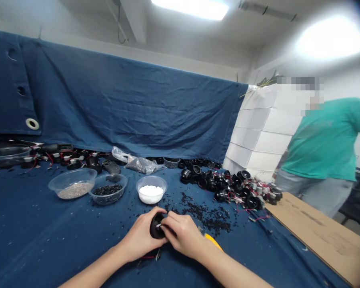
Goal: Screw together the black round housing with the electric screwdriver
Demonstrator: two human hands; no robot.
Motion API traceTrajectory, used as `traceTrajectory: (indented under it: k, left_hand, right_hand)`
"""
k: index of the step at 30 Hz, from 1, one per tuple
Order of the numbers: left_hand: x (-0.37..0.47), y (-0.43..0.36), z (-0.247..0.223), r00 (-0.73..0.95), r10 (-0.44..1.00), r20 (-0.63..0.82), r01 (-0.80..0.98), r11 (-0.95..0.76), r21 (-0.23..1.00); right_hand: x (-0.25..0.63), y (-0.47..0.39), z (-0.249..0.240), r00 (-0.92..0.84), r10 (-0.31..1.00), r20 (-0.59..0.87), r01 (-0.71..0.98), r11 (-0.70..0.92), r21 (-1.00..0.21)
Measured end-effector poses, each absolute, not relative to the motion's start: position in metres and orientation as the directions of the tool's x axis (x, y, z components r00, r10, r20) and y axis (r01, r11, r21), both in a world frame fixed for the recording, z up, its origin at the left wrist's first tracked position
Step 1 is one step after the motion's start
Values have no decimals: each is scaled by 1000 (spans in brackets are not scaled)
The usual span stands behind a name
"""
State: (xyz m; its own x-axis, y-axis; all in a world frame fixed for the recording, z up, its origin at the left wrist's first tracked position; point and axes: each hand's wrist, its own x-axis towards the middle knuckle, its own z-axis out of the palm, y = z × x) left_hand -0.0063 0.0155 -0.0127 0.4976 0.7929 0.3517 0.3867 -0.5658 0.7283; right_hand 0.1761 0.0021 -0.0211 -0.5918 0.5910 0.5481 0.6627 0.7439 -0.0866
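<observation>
Head view shows my two hands close together over the blue tabletop (33, 240). My left hand (141, 238) is wrapped around a small round black part (156, 227), so its fingers are closed on it. My right hand (183, 234) sits just beside the left one, and its fingers (168, 222) pinch something tiny and pale at the front of the black part; I cannot tell what it is. Under my left hand, a thin red wire (147, 257) lies on the cloth. Just beside my right wrist, a yellow thing (213, 241) peeks out. Past my fingers lies a scatter of little black bits (210, 216). Farther past them stand three bowls: a white-filled bowl (151, 189), a bowl of dark bits (108, 188), and a bowl of tan grains (73, 183) to the left. Off to the right, beyond my right hand, a heap of black parts with red wires (237, 188) sits near a cardboard sheet (324, 236). A person in a green shirt (327, 140) stands behind that sheet.
</observation>
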Motion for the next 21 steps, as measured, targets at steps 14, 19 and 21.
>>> traceTrajectory:
  k: [14,19,21]
  left_hand:
    - [-10,16,-11,460,838,294,535,-525,662]
    - [-10,15,-10,461,842,280,533,-514,672]
    - [-10,14,-10,463,845,267,537,-507,675]
  right_hand:
    - [213,21,-5,20,877,481,793,279,-541]
    - [268,10,-6,-42,984,175,865,124,-486]
    - [281,-6,-9,-48,997,68,885,74,-459]
